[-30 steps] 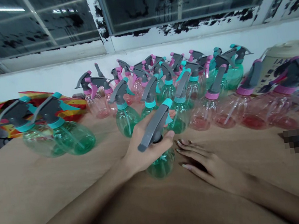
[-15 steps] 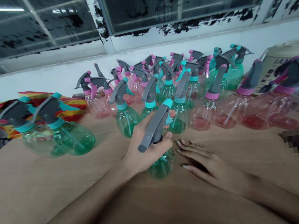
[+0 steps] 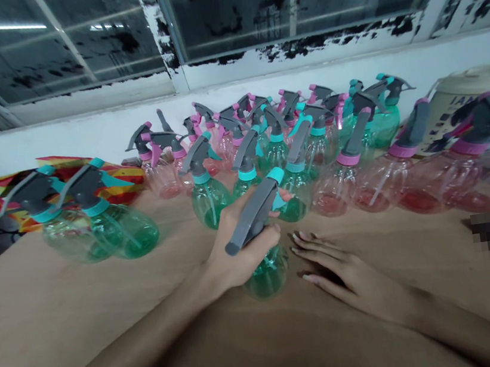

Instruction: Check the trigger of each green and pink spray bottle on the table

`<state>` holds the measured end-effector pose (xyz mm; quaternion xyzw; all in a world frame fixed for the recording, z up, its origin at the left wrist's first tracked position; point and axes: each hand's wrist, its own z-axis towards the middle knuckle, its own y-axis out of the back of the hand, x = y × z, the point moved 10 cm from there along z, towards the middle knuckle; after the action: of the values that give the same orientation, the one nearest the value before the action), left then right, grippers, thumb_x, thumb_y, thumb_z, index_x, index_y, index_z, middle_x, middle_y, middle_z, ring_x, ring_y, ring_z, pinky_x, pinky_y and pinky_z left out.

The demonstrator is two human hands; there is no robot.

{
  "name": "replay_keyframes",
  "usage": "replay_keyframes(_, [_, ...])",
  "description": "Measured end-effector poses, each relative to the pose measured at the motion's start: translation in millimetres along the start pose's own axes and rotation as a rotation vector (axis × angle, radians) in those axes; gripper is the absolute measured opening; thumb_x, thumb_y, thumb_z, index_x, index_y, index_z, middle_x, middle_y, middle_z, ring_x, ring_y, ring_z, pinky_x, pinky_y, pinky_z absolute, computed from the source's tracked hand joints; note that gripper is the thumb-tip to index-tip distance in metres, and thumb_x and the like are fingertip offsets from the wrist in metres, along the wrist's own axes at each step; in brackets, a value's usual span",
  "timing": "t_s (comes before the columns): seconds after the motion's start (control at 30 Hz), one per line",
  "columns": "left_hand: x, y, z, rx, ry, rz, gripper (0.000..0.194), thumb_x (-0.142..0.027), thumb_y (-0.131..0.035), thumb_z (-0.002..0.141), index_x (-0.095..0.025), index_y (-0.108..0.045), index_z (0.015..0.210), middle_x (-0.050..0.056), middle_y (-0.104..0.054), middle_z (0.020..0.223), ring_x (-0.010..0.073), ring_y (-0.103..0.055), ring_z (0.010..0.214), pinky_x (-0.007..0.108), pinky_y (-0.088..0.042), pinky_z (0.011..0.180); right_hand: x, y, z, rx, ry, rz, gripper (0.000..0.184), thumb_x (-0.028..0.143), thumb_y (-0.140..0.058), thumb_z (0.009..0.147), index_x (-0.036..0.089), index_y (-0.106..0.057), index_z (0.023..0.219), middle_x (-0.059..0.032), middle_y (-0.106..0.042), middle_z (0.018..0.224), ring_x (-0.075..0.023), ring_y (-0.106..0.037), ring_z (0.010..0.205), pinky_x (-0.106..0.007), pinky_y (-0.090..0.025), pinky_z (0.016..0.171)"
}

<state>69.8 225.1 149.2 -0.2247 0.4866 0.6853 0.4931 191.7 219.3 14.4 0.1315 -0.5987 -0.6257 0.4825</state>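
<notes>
Green, see-through plastic makes up the round spray bottle [image 3: 265, 280] at the near middle of the wooden counter [image 3: 182, 360], topped by a grey and turquoise spray head [image 3: 253, 215]. From where I stand, the person's left hand [image 3: 235, 266] has its grip wrapped around the bottle just beneath that head. The right hand [image 3: 352, 278] rests on the counter near the bottle's right side, fingers loosely spread. Two green bottles [image 3: 125, 232] stand together at left; pink bottles [image 3: 418, 197] line the right. Far left lies a red-and-yellow bag [image 3: 129, 177]; far right, a cream container [image 3: 437, 104] with dark lettering.
</notes>
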Motion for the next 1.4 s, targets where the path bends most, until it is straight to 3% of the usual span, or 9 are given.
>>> replay_keyframes(0.17, [-0.5,0.1,0.6,0.016,-0.018,0.053,0.02,-0.015,-0.049,0.068,-0.021,-0.06,0.084,0.003,-0.065,0.088,0.0165,-0.062,0.076,0.03,-0.053,0.072,-0.2,-0.2,0.4,0.007,-0.003,-0.018,0.049,0.039,-0.042,0.094,0.021,-0.038,0.14,-0.0027,-0.036,0.147,-0.0194,-0.029,0.136,-0.045,-0.029,0.112])
replay_keyframes(0.3, [0.9,2.4,0.0,-0.003,-0.016,0.071,0.014,-0.017,-0.05,0.071,-0.021,-0.057,0.083,0.002,-0.064,0.085,0.0161,-0.061,0.075,0.028,-0.052,0.07,-0.4,-0.9,0.6,0.017,-0.004,-0.026,0.049,0.04,-0.041,0.094,0.022,-0.038,0.14,-0.0024,-0.035,0.147,-0.0193,-0.029,0.137,-0.045,-0.029,0.112])
replay_keyframes(0.4, [2.9,2.5,-0.9,-0.011,0.017,0.077,0.019,-0.019,-0.05,0.073,-0.022,-0.059,0.09,0.003,-0.065,0.09,0.0165,-0.063,0.076,0.028,-0.052,0.068,-0.4,-0.3,0.8,0.006,-0.006,-0.003,0.049,0.039,-0.042,0.094,0.022,-0.037,0.14,-0.003,-0.037,0.147,-0.0197,-0.03,0.136,-0.045,-0.03,0.111])
replay_keyframes(0.53, [0.0,2.7,-1.4,-0.027,0.011,0.132,0.028,-0.018,-0.051,0.073,-0.024,-0.061,0.098,0.002,-0.066,0.096,0.0181,-0.063,0.086,0.031,-0.051,0.081,0.2,1.9,0.6,-0.02,0.002,0.026,0.05,0.037,-0.045,0.092,0.025,-0.037,0.14,-0.0027,-0.039,0.146,-0.0201,-0.031,0.135,-0.045,-0.03,0.111])
replay_keyframes(0.87, [4.2,3.2,-3.7,-0.054,0.041,0.147,0.02,-0.021,-0.051,0.074,-0.023,-0.06,0.093,0.002,-0.067,0.088,0.0191,-0.066,0.086,0.03,-0.053,0.076,2.1,3.1,0.7,-0.015,0.004,0.031,0.05,0.037,-0.045,0.093,0.024,-0.037,0.14,-0.0034,-0.038,0.146,-0.0197,-0.031,0.135,-0.044,-0.03,0.111])
replay_keyframes(1.13, [4.3,1.9,-3.8,-0.037,0.023,0.099,0.031,-0.018,-0.054,0.074,-0.026,-0.062,0.103,0.003,-0.066,0.108,0.0174,-0.066,0.088,0.029,-0.053,0.08,0.4,1.9,0.4,-0.01,0.018,0.043,0.051,0.037,-0.045,0.093,0.026,-0.034,0.141,-0.0032,-0.038,0.146,-0.0211,-0.031,0.136,-0.047,-0.031,0.11])
replay_keyframes(1.4, [7.4,1.1,-2.4,-0.017,0.059,0.067,0.025,-0.02,-0.053,0.075,-0.024,-0.06,0.098,0.003,-0.067,0.096,0.0176,-0.065,0.079,0.03,-0.053,0.072,1.3,5.1,0.1,-0.034,0.012,0.055,0.05,0.037,-0.046,0.092,0.027,-0.036,0.14,-0.0033,-0.039,0.145,-0.0222,-0.033,0.134,-0.048,-0.032,0.11])
